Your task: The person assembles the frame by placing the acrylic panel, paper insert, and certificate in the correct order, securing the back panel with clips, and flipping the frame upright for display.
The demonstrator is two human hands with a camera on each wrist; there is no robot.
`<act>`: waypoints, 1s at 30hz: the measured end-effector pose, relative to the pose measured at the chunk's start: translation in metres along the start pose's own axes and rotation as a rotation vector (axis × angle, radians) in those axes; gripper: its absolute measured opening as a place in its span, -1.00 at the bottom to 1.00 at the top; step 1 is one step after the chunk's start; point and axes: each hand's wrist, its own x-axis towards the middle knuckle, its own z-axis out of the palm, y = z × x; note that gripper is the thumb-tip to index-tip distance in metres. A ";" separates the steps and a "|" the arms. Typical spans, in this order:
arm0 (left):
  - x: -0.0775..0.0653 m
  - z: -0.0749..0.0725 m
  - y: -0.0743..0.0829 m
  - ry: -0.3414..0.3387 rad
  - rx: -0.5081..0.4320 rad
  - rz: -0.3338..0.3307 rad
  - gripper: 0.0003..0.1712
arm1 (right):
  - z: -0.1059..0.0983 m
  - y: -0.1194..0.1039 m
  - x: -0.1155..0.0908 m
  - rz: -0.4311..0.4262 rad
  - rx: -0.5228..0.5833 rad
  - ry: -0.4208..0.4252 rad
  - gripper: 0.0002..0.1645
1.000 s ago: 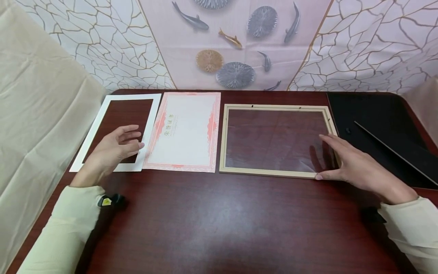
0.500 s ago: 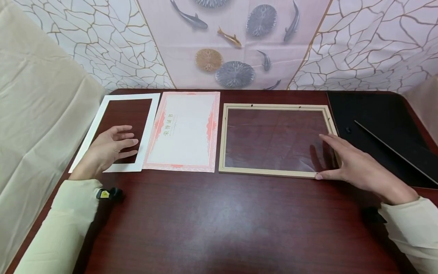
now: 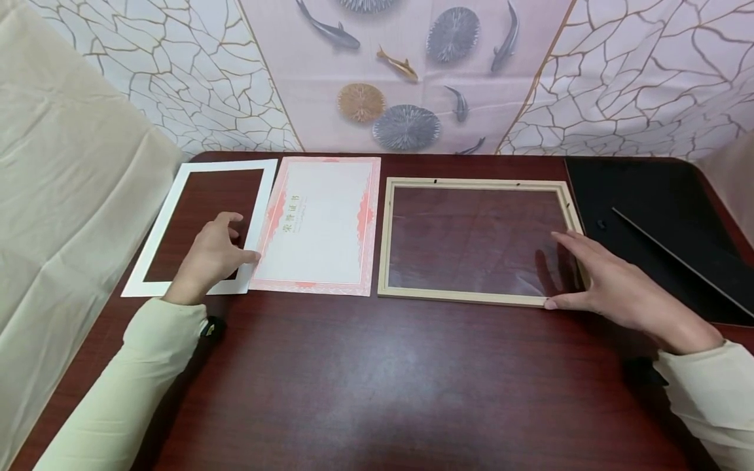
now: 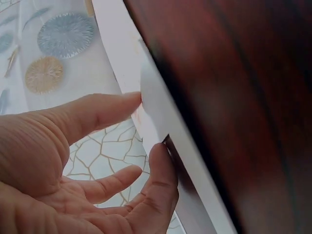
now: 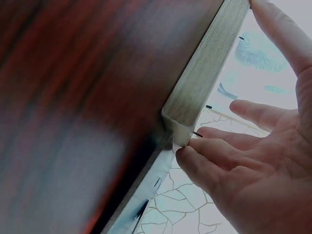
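My left hand [image 3: 209,258] is over the right side of a white picture mat [image 3: 160,229], at the far left of the table in the head view. In the left wrist view, the thumb touches the mat's outer edge and a bent finger lies at its inner edge, pinching the strip between. A pink-bordered certificate [image 3: 324,229] lies flat beside it. My right hand [image 3: 624,288] rests at the near right corner of a pale wooden picture frame [image 3: 465,296]. Its thumb touches the front edge, and the other fingers stay spread along the right side. A clear sheet [image 3: 471,242] fills the frame.
A black backing board [image 3: 648,190] lies at the right, with a raised flap [image 3: 683,255] on it. The dark red table [image 3: 377,379] extends in front. Patterned cloth [image 3: 406,78] hangs behind, and plain cream cloth [image 3: 71,196] hangs at the left.
The left hand first drew back slightly left, then moved right to the mat's right strip, its thumb and fingers closing about it. The right hand and the frame have stayed put.
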 end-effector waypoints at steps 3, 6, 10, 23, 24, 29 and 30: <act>0.000 0.001 0.001 0.001 0.003 0.004 0.00 | 0.000 0.001 0.000 -0.006 -0.005 0.008 0.47; 0.000 0.000 0.001 -0.012 0.005 -0.003 0.01 | 0.000 0.000 0.000 -0.006 0.004 0.005 0.48; -0.001 -0.005 -0.001 -0.053 -0.048 -0.046 0.04 | 0.001 0.000 0.001 0.002 0.016 -0.009 0.49; -0.004 -0.017 -0.007 -0.165 -0.203 -0.103 -0.14 | 0.001 0.000 0.000 -0.007 -0.004 0.003 0.45; -0.005 -0.018 -0.007 -0.165 -0.200 -0.098 -0.14 | 0.001 0.001 0.000 -0.011 -0.007 0.005 0.44; -0.019 -0.018 -0.007 -0.167 -0.167 -0.055 -0.15 | 0.004 0.003 0.001 -0.037 -0.016 0.027 0.42; -0.022 -0.018 -0.007 -0.165 -0.159 -0.042 -0.16 | 0.004 0.004 0.001 -0.041 -0.017 0.029 0.41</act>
